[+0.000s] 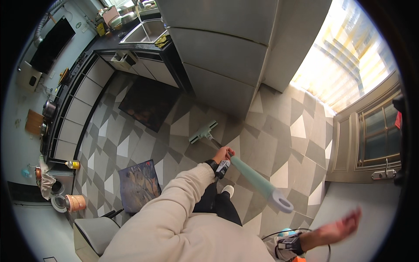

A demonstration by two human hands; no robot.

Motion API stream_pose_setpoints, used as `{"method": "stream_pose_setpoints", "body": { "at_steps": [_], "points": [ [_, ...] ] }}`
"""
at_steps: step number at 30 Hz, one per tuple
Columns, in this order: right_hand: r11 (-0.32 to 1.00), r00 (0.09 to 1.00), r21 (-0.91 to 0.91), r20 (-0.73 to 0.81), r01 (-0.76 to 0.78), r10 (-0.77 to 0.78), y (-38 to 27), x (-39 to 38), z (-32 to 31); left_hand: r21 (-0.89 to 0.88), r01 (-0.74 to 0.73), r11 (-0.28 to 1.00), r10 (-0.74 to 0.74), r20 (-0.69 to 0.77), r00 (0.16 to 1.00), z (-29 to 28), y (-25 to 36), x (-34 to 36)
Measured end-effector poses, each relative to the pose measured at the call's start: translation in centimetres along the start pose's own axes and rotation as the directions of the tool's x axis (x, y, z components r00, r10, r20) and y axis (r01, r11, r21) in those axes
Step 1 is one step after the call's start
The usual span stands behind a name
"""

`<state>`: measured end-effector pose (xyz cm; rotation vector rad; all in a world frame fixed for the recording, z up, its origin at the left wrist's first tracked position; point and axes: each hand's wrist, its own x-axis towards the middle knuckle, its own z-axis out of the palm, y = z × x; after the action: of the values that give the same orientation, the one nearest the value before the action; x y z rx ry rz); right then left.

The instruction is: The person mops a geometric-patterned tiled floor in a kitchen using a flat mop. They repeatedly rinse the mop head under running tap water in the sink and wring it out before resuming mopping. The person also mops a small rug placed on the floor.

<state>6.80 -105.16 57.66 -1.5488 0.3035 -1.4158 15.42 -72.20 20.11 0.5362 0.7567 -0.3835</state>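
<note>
Gripping with left hand, curled closed round the thin shaft of a green floor-cleaning tool, just below its thick handle. Holding right hand out to the side, loosely open, blurred, with nothing visible in it. Resting the tool's head on patterned floor tiles, near a dark mat and grey fridge. Probably guiding the head over the floor; next, would need a firm grip and a flat head, clear of the mat.

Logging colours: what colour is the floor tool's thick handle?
The handle is pale green with a greyish end; see head view.
</note>
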Motion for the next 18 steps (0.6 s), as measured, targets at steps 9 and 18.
{"method": "stream_pose_setpoints", "body": {
  "at_steps": [9,18],
  "points": [
    [0.950,-0.335,-0.310,0.901,-0.051,0.276,-6.2,-3.2,5.1,0.068,-0.019,0.997,0.027,-0.105,0.994,-1.7,-3.0,4.0],
    [0.646,-0.427,-0.466,0.495,0.605,0.757,-3.2,-2.1,5.5,-0.641,0.071,0.764,-0.218,-0.154,0.964,-1.6,-6.3,6.1]
  ]
}}
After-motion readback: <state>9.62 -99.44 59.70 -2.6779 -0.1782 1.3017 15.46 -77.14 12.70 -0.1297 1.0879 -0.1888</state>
